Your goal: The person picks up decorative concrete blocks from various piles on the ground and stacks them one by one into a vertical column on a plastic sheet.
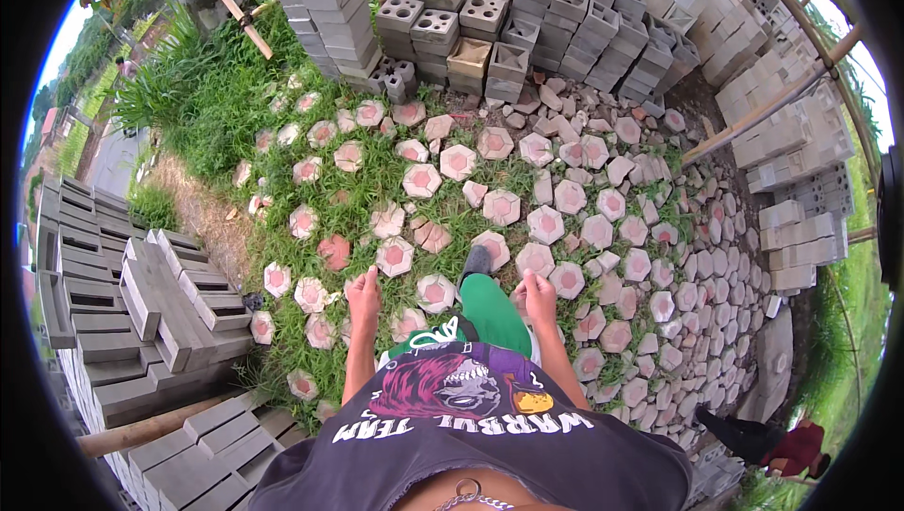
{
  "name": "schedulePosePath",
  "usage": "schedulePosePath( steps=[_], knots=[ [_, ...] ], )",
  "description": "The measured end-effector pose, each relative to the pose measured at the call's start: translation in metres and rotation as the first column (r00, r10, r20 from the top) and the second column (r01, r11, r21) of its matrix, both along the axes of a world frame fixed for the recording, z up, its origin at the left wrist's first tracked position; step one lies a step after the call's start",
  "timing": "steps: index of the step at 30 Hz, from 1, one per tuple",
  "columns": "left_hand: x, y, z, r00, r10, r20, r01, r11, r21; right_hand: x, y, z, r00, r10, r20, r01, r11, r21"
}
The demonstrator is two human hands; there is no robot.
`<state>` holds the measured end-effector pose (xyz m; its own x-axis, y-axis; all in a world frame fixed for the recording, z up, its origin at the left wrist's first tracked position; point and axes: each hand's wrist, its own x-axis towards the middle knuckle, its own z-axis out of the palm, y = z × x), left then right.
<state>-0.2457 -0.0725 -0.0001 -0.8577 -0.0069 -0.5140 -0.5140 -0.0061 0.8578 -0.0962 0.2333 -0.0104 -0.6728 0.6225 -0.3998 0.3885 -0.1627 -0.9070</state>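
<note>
My left hand [363, 294] is raised in front of me with its fingers curled closed, and I see nothing in it. My right hand [537, 297] is closed in a loose fist at about the same height, also with nothing showing in it. Both hands are apart from each other and touch no object. Below them, hexagonal paving stones [458, 162] with reddish centres lie spaced out in the grass. One leg in green trousers [490, 308] is forward, its dark shoe [477, 260] beside a paver.
Stacks of grey concrete blocks [436, 23] stand ahead, with more block walls [796, 148] at the right. Long hollow blocks [155, 290] are piled at the left. Broken paver pieces [546, 97] litter the ground ahead. Another person in red [799, 448] is at the lower right.
</note>
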Motion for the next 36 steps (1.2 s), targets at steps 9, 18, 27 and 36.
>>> schedulePosePath(
  steps=[9, 18, 27, 36],
  knots=[
    [-0.127, 0.069, 0.032, 0.984, 0.141, -0.107, -0.148, 0.987, -0.068, -0.202, 0.149, 0.035, 0.982, 0.082, -0.171, -0.071, 0.995, 0.073],
    [-0.238, 0.126, 0.003, 0.997, 0.067, 0.033, -0.062, 0.987, -0.149, -0.314, 0.184, 0.016, 0.998, 0.011, -0.062, -0.015, 0.998, -0.053],
    [-0.494, 0.195, -0.002, 0.995, -0.075, -0.066, 0.066, 0.991, -0.117, -0.455, 0.185, -0.017, 0.995, -0.057, 0.079, 0.057, 0.998, 0.01],
    [-0.673, 0.195, 0.017, 0.99, -0.118, -0.075, 0.107, 0.986, -0.131, -0.607, 0.205, 0.014, 0.987, -0.158, -0.017, 0.157, 0.986, -0.048]
  ],
)
